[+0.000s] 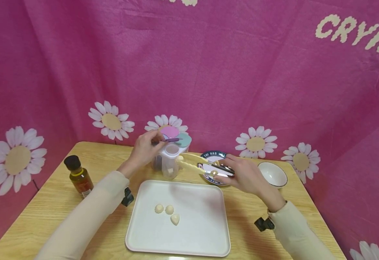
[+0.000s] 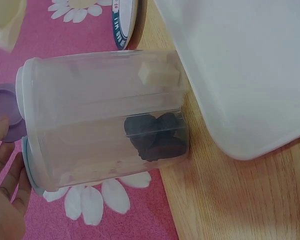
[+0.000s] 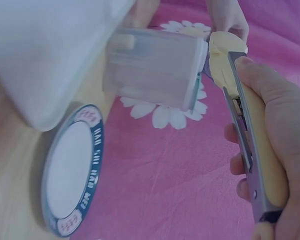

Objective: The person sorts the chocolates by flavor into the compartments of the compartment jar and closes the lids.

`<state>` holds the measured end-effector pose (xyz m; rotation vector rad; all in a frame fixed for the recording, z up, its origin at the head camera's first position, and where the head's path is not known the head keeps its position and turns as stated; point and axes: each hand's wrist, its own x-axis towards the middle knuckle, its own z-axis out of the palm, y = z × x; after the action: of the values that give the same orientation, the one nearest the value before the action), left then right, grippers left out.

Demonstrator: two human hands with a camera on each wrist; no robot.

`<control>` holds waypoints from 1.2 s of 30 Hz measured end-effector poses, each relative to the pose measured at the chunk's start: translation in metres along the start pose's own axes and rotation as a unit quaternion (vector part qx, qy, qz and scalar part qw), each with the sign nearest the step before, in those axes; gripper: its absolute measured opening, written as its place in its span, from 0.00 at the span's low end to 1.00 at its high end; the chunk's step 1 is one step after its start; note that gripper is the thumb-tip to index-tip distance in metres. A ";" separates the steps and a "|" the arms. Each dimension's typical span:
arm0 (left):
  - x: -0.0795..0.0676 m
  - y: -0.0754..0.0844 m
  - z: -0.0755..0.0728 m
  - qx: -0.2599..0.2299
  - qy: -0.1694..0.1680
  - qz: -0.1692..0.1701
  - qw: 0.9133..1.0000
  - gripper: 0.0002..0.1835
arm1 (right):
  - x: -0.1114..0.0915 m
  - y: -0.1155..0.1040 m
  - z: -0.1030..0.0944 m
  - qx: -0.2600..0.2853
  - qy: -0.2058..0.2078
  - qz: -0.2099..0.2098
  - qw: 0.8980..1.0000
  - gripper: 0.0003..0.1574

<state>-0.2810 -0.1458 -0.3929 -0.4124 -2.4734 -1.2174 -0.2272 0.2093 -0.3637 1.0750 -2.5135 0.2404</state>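
My left hand [image 1: 145, 147] is at the top of a clear compartmented storage container [image 2: 85, 80], pinching its raised purple lid [image 2: 6, 104]. A pale block-like piece [image 2: 160, 74] lies in one compartment, and dark pieces [image 2: 155, 136] lie in another. My right hand [image 1: 245, 174] grips metal-handled tongs [image 3: 255, 145] with yellow tips. A small cream piece [image 1: 180, 158] appears between those tips, beside the container's opening. On the white tray [image 1: 196, 236], three cream shaped pieces [image 1: 169, 209] sit close together in front of the container.
A dark-capped bottle of oil [image 1: 80, 178] stands at the left of the wooden table [image 1: 257, 231]. Behind the tongs is a blue-rimmed plate [image 3: 70, 170]. The white bowl [image 1: 272, 174] is at the right. A pink flowered cloth [image 1: 209, 72] hangs behind and at both sides.
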 end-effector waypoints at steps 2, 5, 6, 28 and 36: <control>0.000 0.000 0.000 -0.002 0.000 0.001 1.000 0.08 | 0.010 0.001 0.002 0.010 0.000 0.006 1.000 0.29; 0.000 0.000 0.000 -0.001 0.002 0.003 1.000 0.08 | 0.024 0.002 0.004 0.021 0.005 0.011 1.000 0.28; 0.000 0.000 0.001 -0.001 0.002 0.003 1.000 0.08 | 0.027 0.003 0.004 0.024 0.005 0.014 1.000 0.27; 0.001 -0.001 -0.001 -0.005 -0.001 0.012 1.000 0.08 | 0.035 0.011 0.006 0.021 -0.028 0.018 0.999 0.33; 0.002 -0.001 -0.001 -0.001 -0.001 0.012 1.000 0.08 | 0.006 0.005 -0.003 -0.022 -0.046 0.016 0.999 0.36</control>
<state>-0.2834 -0.1470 -0.3919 -0.4421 -2.4626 -1.2103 -0.2331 0.2096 -0.3582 1.0526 -2.6063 0.1457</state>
